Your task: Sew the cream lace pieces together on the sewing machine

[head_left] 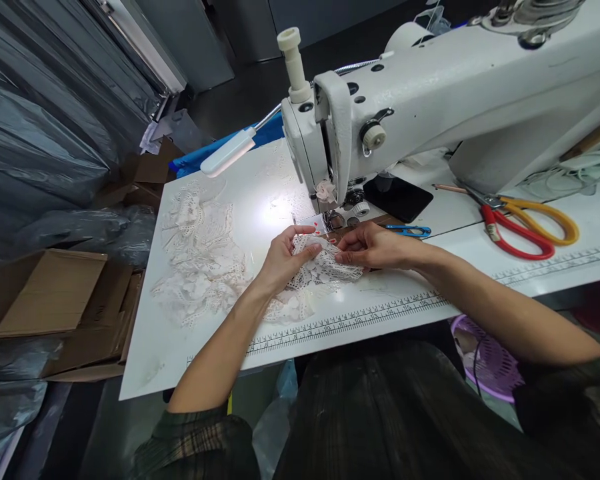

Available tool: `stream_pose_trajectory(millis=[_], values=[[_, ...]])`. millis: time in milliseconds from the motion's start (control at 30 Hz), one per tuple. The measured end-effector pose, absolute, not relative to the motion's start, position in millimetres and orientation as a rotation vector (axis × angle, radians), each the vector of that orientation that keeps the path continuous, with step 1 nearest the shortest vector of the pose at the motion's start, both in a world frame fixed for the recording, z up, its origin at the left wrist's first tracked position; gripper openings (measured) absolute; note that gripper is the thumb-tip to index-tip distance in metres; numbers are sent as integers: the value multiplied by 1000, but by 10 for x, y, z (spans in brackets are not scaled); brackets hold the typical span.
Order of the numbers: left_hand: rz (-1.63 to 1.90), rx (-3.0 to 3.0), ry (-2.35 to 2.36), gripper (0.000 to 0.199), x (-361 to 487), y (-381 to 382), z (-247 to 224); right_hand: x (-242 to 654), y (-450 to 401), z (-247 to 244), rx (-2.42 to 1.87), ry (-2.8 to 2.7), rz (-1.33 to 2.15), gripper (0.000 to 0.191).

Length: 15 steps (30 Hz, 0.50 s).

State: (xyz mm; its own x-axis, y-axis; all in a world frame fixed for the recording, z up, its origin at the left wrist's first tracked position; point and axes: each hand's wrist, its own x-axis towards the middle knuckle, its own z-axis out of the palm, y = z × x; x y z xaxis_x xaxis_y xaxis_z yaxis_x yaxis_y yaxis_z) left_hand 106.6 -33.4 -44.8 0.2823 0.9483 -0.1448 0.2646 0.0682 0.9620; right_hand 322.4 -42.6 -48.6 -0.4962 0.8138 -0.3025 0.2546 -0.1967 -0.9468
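I have both hands closed on the same piece of white lace (313,270), just in front of the presser foot area of the sewing machine (415,100). My left hand (283,259) presses its thumb down on the lace, fingers beyond it; my right hand (380,248) pinches the gathered upper edge between thumb and fingertips.

I judge this lace very light and limp, more likely to fold or bunch than slide away. Its openwork could snag or tear under a hard pull, so I would hold the denser edge flat between thumb and fingertip, both grips close together, and keep the tension low.

To the left of the grip, a loose lace pile (200,267) spreads over the white table (145,360); more lace lies just below my fingers. Right of the grip are blue thread snips (413,231), with a dark flat device (400,198) beyond them and scissors (493,201) farther right.

For containers, below and right of the grip I see a purple basket (505,399) with something pale inside, too shadowed to name. Far left, below table height, sits an open cardboard box (55,293); I cannot tell its contents. Clear plastic (120,233) lies behind it.
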Motion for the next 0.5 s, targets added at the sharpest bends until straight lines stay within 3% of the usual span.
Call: stream_pose_trajectory(millis=[300, 500], values=[[722, 1463, 1176, 31, 1097, -351, -420, 3228, -427, -491, -1251, -1612, 1727, 31], [741, 1466, 1316, 38, 1061, -366, -501, 3218, -435, -528, -1222, -1621, 1695, 27]])
